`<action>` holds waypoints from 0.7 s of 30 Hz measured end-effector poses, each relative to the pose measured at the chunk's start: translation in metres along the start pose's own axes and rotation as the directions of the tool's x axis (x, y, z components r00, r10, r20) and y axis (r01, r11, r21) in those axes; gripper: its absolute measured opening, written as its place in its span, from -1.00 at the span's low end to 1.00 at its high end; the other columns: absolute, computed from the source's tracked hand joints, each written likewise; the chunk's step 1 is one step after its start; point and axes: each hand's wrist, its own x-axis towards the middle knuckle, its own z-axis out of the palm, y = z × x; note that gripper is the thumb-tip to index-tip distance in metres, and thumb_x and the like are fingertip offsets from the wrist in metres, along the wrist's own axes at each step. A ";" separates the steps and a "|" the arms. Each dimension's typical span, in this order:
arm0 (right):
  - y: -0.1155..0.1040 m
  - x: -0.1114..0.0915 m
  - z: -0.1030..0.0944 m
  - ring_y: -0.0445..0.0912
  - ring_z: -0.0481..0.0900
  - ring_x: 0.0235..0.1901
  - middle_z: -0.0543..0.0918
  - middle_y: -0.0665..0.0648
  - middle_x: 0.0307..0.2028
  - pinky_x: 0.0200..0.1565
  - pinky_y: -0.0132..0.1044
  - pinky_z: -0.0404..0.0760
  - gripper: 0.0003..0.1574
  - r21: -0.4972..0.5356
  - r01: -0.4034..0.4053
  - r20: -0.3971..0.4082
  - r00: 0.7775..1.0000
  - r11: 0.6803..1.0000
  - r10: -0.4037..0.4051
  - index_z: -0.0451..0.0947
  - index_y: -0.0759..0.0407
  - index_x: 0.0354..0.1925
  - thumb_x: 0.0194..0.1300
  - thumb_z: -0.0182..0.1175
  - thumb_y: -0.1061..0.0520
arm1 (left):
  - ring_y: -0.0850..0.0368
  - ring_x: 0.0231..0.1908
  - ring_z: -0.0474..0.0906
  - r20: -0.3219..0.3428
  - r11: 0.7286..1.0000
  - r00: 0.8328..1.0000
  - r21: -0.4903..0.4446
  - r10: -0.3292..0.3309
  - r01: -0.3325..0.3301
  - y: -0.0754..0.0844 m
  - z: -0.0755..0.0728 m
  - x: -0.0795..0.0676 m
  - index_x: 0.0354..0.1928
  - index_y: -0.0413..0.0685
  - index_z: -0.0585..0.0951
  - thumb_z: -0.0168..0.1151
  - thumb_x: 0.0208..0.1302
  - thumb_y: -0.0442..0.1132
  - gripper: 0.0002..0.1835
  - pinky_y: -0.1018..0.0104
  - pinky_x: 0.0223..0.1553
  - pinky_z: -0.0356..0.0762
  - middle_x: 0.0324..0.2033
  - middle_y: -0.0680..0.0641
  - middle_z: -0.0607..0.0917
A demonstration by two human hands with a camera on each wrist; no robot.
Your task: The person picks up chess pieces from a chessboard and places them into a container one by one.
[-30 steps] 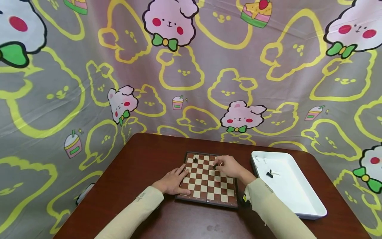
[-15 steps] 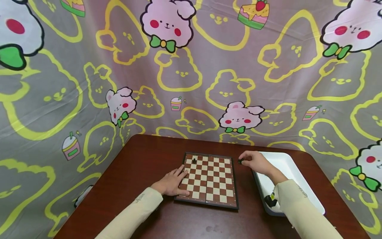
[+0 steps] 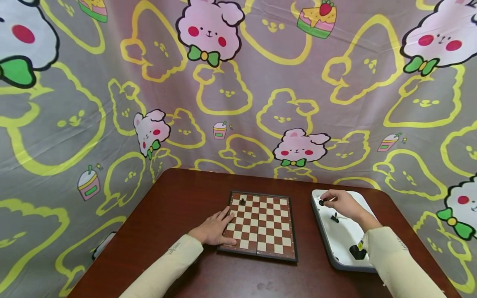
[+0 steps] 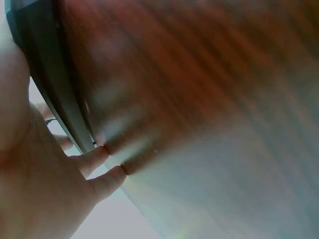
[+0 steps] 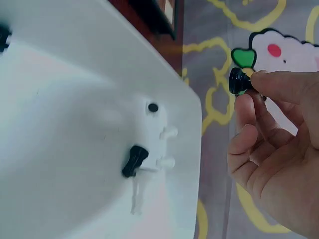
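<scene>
Over the far left part of the white tray point(image 3: 344, 244), my right hand point(image 3: 344, 204) pinches a small black chess piece point(image 5: 239, 81) between thumb and fingers. The right wrist view shows its round base pointing away from the hand, above the tray's rim. My left hand point(image 3: 214, 229) rests at the left edge of the chessboard point(image 3: 268, 215), thumb over its near left corner. In the left wrist view, fingertips point(image 4: 117, 178) touch the tabletop beside the board's dark side. One black chess piece point(image 3: 242, 202) stands near the board's far left corner.
Inside the tray lie a black chess piece point(image 5: 134, 161) and several small white pieces point(image 5: 168, 132). The tray stands right of the board on the dark wooden table point(image 3: 179, 198). A patterned cloth point(image 3: 231, 124) hangs behind the table and along its sides.
My right hand has lifted the black chess piece off the board and carried it right, over the tray. My left hand has stayed on the board's edge.
</scene>
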 end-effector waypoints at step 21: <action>0.018 -0.012 -0.001 0.02 0.58 -0.39 0.63 0.34 -0.22 -0.37 -0.17 0.51 -0.77 0.012 -0.046 -0.006 0.999 0.999 0.046 0.58 0.42 -0.14 0.22 0.16 0.34 | -0.23 0.35 0.05 0.009 1.000 1.000 0.008 -0.006 0.006 -0.001 0.001 0.001 0.48 0.07 0.07 0.06 0.05 0.50 0.06 -0.14 0.21 0.16 0.47 -0.13 -0.11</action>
